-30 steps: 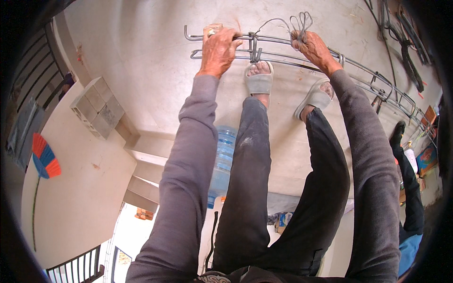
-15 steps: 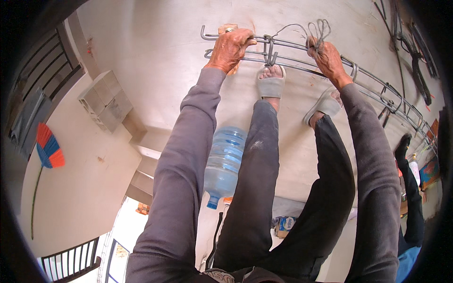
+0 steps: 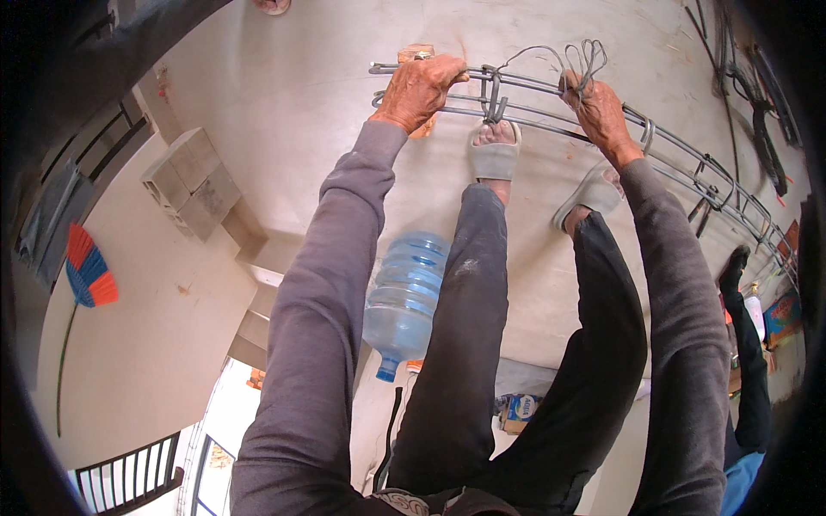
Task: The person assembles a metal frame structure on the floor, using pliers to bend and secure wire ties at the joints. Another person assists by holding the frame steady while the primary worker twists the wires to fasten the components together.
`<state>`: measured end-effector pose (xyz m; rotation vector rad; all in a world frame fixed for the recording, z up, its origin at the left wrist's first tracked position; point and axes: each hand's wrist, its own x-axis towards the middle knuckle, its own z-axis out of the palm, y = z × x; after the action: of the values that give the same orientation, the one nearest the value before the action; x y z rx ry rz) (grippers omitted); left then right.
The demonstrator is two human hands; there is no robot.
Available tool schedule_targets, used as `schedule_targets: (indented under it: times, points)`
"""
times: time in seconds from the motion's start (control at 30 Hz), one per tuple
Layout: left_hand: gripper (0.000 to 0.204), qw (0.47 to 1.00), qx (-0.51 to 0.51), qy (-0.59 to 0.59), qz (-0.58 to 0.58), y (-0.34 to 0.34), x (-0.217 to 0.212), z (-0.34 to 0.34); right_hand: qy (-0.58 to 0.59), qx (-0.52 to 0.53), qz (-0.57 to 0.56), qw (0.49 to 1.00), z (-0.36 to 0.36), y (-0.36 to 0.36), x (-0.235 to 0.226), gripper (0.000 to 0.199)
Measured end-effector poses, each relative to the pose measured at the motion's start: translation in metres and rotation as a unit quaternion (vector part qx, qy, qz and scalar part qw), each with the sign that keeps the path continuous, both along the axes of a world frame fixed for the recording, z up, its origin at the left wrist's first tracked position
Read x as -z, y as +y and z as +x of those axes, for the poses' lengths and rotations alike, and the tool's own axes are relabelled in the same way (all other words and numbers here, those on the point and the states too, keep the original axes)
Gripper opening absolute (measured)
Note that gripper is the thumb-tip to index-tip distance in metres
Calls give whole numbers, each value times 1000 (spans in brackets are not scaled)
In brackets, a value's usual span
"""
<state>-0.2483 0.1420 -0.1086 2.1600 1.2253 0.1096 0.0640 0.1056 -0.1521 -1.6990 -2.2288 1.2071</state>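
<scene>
A long steel rebar cage [image 3: 538, 84], made of parallel bars with bent stirrups, runs across in front of me and off to the right. Near its left end, my left hand [image 3: 420, 93] is closed round the upper bars, next to a stirrup [image 3: 495, 96]. Behind that hand a wooden block [image 3: 416, 52] shows at the bars. My right hand [image 3: 600, 112] pinches a looped bundle of thin tie wire [image 3: 588, 62] beside the upper bars. One strand of the wire curves left toward the stirrup. The right fingertips are partly hidden.
My sandalled feet [image 3: 496, 159] stand just below the cage. A large blue water bottle [image 3: 404, 297] lies by my left leg. Grey blocks [image 3: 194, 181] and a broom [image 3: 90, 267] are left. Another person's leg [image 3: 750, 370] is at right, and a foot [image 3: 272, 5] at the top.
The hooked bar end by my left hand has turned and no longer points up. A foot and a dark shape have come in at the top left. My right hand stays nearly in place.
</scene>
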Motion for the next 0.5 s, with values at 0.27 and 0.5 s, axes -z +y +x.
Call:
schedule_targets:
  times: [0.27, 0.5]
  points:
    - [5, 1000, 17, 6, 15, 0, 3, -2, -14, 13, 9, 1000, -4, -2, 1, 13]
    - [11, 1000, 10, 22, 4, 5, 3, -20, 13, 30, -16, 999, -27, 4, -4, 9]
